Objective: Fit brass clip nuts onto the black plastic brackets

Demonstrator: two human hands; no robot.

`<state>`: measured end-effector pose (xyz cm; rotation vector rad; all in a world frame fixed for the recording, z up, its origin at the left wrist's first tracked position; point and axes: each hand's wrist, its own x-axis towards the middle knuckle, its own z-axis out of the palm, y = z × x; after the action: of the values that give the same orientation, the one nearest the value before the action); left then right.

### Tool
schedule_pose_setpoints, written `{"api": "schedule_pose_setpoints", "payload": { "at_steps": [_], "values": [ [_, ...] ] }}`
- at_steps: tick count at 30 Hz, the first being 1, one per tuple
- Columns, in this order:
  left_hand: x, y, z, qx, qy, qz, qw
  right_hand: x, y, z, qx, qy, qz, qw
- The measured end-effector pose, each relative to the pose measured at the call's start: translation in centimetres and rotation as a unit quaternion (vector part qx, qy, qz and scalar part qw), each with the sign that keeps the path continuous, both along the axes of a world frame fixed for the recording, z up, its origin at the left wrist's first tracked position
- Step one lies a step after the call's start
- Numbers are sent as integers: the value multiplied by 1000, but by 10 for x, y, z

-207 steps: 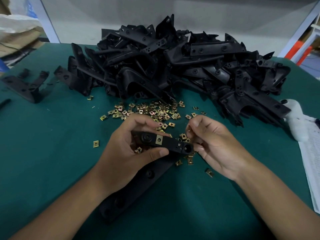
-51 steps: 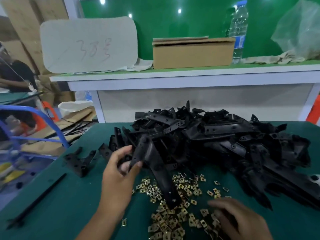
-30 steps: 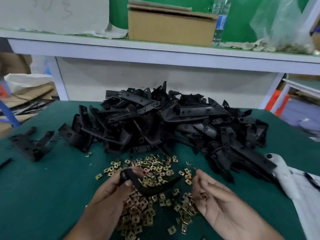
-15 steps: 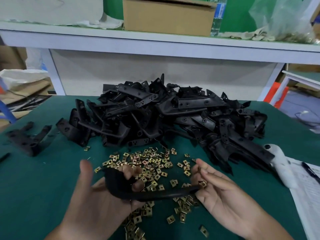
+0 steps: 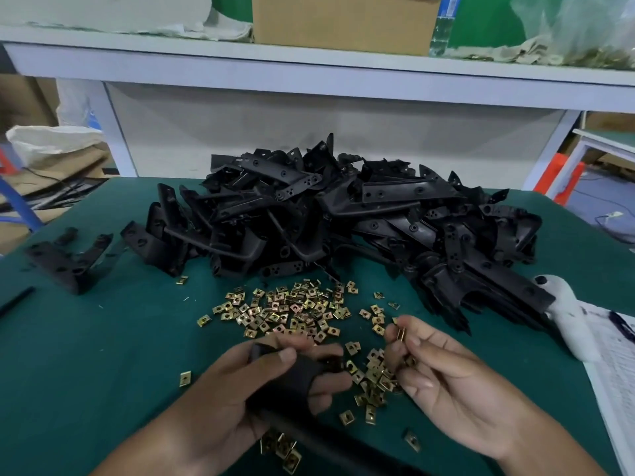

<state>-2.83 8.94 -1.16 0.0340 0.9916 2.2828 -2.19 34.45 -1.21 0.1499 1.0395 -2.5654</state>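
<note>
Turning curved black plastic bracket (image 5: 295, 379) upright since half a second ago, we grip it in left hand (image 5: 240, 400), fingers wrapped round. Right hand (image 5: 446, 376) now pinches small folded brass clip nut (image 5: 400, 334) at fingertips, ready for fitting. Beyond: scattered shiny square brass nuts (image 5: 292, 309) on green felt surface (image 5: 86, 355), matte black bracket heap (image 5: 343, 214) behind.

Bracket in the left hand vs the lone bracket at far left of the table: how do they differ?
The held bracket is gripped by the left hand and partly hidden; the lone bracket rests untouched on the green table. The held one lies among brass clip nuts; the lone one sits apart. Both are black plastic.
</note>
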Motion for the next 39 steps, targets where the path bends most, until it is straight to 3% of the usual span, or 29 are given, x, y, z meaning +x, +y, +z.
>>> {"api": "schedule_pose_setpoints", "payload": {
  "at_steps": [3,7,10,13,19,39],
  "values": [
    [0,1,-1,-73,75,-53,993,0,-2,-1,13,11,-7,1000],
    [2,2,-4,-103,92,-87,987,3,-7,-3,50,46,7,998],
    [3,4,-5,-168,114,-44,978,6,-11,-4,90,73,9,993],
    [6,6,-5,-257,185,36,948,10,-16,-3,166,118,12,979],
    [12,10,-4,-266,237,88,930,17,-23,-4,291,181,29,939],
    [16,17,-8,-244,313,137,908,19,-20,8,283,168,52,943]
  ]
}}
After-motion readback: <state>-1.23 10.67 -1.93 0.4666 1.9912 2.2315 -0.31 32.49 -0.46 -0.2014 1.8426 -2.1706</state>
